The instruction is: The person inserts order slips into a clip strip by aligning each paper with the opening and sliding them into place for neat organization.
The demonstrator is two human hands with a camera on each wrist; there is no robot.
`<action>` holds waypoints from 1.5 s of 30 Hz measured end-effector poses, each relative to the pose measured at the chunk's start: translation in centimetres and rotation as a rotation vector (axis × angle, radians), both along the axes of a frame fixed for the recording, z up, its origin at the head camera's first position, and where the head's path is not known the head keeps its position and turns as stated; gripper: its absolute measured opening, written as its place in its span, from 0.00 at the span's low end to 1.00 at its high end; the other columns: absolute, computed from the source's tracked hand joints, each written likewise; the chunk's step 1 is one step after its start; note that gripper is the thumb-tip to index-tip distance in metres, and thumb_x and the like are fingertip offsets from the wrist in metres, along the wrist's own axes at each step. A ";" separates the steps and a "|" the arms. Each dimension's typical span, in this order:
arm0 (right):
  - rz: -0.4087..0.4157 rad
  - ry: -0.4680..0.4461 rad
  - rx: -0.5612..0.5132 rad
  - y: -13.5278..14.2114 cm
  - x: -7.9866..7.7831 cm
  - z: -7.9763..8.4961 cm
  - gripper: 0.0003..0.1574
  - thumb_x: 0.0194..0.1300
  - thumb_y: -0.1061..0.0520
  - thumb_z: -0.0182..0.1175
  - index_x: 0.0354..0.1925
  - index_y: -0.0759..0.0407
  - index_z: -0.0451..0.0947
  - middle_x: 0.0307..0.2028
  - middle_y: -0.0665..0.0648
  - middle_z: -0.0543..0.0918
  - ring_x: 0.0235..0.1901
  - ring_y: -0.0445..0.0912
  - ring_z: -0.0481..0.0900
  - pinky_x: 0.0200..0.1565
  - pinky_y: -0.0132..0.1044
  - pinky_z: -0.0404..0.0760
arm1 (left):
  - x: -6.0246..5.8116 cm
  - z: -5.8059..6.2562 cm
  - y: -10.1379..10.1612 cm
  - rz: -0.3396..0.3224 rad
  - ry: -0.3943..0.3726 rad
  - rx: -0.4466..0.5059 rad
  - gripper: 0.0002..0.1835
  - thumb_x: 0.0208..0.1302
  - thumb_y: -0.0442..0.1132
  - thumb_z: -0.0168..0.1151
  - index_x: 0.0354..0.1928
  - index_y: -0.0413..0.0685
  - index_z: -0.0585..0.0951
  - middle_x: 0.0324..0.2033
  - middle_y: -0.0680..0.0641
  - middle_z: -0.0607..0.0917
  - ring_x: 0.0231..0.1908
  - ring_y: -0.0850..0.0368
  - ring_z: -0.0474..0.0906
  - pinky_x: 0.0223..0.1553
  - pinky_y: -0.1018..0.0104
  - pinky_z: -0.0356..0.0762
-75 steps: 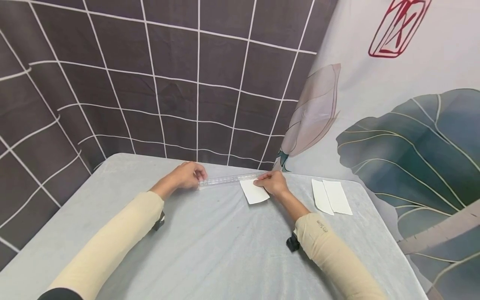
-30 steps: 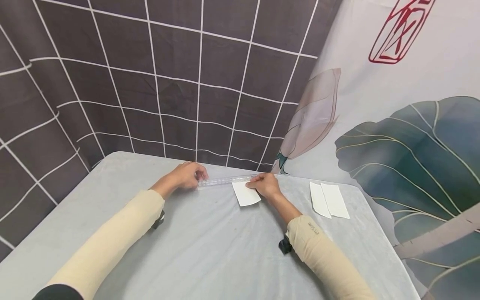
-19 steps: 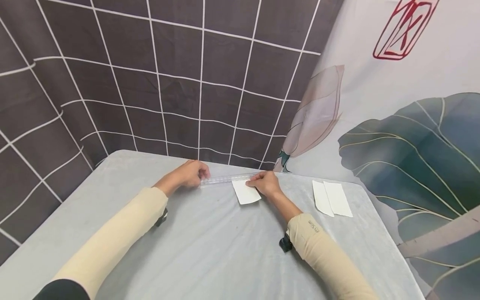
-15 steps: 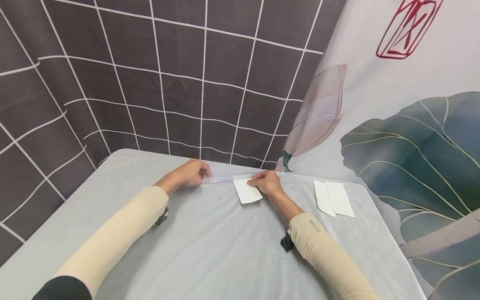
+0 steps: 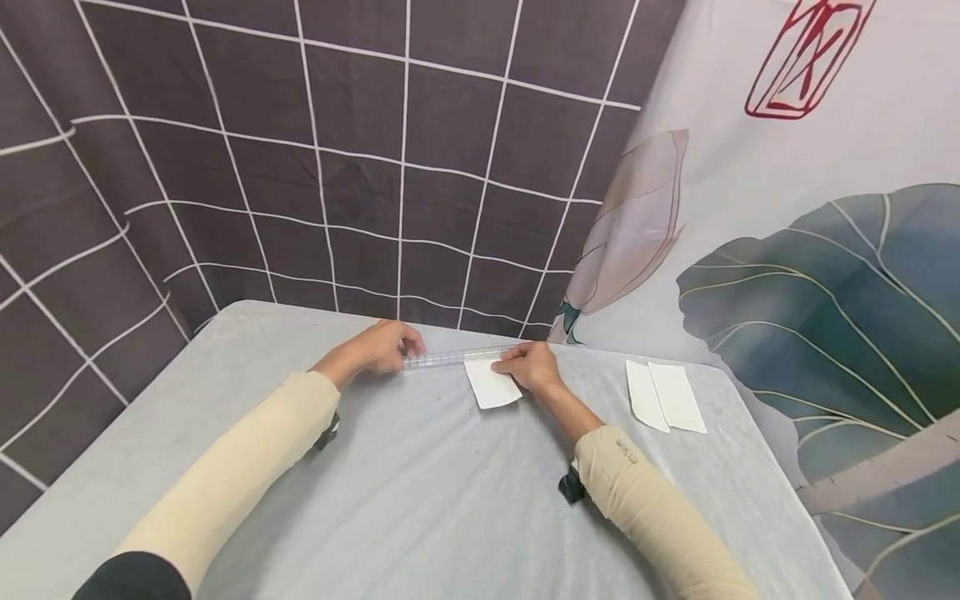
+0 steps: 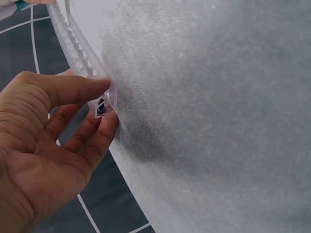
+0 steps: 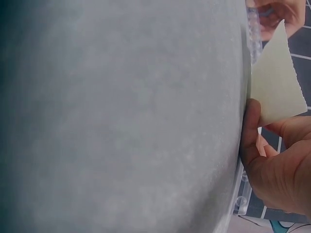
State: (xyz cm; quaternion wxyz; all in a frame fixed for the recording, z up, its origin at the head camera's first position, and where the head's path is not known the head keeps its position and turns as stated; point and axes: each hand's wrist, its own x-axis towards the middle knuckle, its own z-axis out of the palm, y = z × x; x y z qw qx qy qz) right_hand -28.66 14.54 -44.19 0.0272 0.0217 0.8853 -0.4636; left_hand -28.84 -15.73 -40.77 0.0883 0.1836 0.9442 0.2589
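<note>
A clear plastic ruler point(image 5: 438, 359) lies along the far part of the table. My left hand point(image 5: 382, 345) pinches its left end between thumb and fingers; in the left wrist view a small hole shows near that ruler point(image 6: 80, 48) end. Toward the ruler's other end, my right hand point(image 5: 534, 367) pinches a small white piece of paper point(image 5: 491, 387), thumb on top. The paper's far edge lies against the ruler. In the right wrist view the paper point(image 7: 277, 80) stands out from between thumb and fingers, and the ruler's right end passes beyond the hand.
Two more white paper pieces point(image 5: 666, 397) lie side by side on the grey-covered table point(image 5: 450, 500), right of my right hand. A dark curtain with white grid lines point(image 5: 352, 192) hangs behind the far edge, and a leaf-patterned cloth point(image 5: 817, 308) on the right.
Compared with 2.5 seconds ago, my right hand and the paper have moved a little left along the ruler. My left hand still holds its end, and the last half second shows hardly any movement.
</note>
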 end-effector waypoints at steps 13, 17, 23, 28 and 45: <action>0.013 0.004 0.023 -0.2 -0.2 0.1 0.12 0.60 0.57 0.82 0.38 0.63 0.92 0.33 0.56 0.92 0.35 0.46 0.82 0.38 0.31 0.76 | -1.2 -0.7 -0.8 -0.024 0.006 -0.013 0.28 0.37 0.23 0.66 0.44 0.52 0.94 0.38 0.50 0.92 0.40 0.52 0.83 0.47 0.59 0.78; 0.008 0.000 0.030 -0.2 -0.2 0.1 0.11 0.60 0.57 0.83 0.37 0.62 0.92 0.32 0.55 0.92 0.34 0.45 0.82 0.38 0.31 0.75 | -2.2 -1.6 -1.3 -0.038 0.023 -0.005 0.28 0.36 0.24 0.66 0.43 0.54 0.94 0.36 0.51 0.92 0.38 0.52 0.83 0.43 0.59 0.78; 0.008 0.003 0.019 -0.4 -0.2 0.3 0.11 0.60 0.57 0.82 0.37 0.63 0.92 0.33 0.56 0.91 0.34 0.45 0.81 0.36 0.30 0.75 | -0.5 0.5 -0.5 0.000 -0.019 0.000 0.30 0.36 0.22 0.65 0.47 0.49 0.94 0.39 0.47 0.93 0.40 0.53 0.84 0.44 0.63 0.77; 0.015 -0.007 0.008 -0.6 -0.1 0.0 0.12 0.60 0.57 0.82 0.38 0.63 0.92 0.31 0.54 0.90 0.30 0.42 0.79 0.33 0.28 0.75 | 0.1 0.7 -0.2 0.006 -0.028 -0.013 0.30 0.38 0.21 0.64 0.48 0.46 0.94 0.40 0.46 0.93 0.40 0.55 0.83 0.42 0.67 0.74; 0.029 0.020 -0.017 -1.2 0.1 -0.2 0.11 0.59 0.59 0.82 0.37 0.64 0.92 0.30 0.54 0.91 0.28 0.41 0.78 0.30 0.29 0.74 | 0.0 0.8 -0.1 0.017 -0.043 -0.023 0.30 0.38 0.21 0.66 0.48 0.47 0.94 0.40 0.47 0.93 0.45 0.51 0.82 0.51 0.61 0.75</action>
